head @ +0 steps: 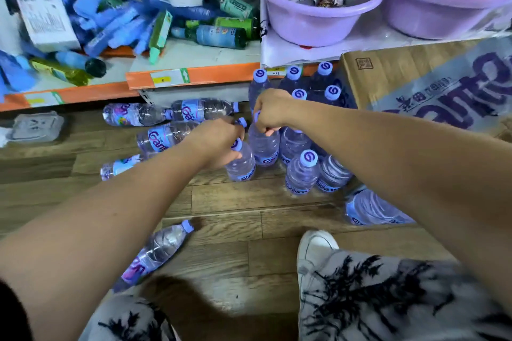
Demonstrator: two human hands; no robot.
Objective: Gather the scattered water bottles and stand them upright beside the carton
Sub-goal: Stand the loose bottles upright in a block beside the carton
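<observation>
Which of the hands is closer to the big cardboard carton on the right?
Right. The right hand grips the farther bottle, left of the carton; the left hand, farther left still, holds the nearer bottle.

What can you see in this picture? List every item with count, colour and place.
Carton: one, brown with purple print, right.
Upright water bottles: about ten, clear with purple caps, beside the carton.
Lying water bottles: about six, same colours, scattered on the floor.
Basins: two, purple, upper right.
Shelf: one, orange-edged, behind.
Shelf goods: many, blue, green, white, piled upper left.
Shoe: one, white, lower right.
Left hand: one, gripping an upright bottle.
Right hand: one, gripping another upright bottle's neck.
</observation>
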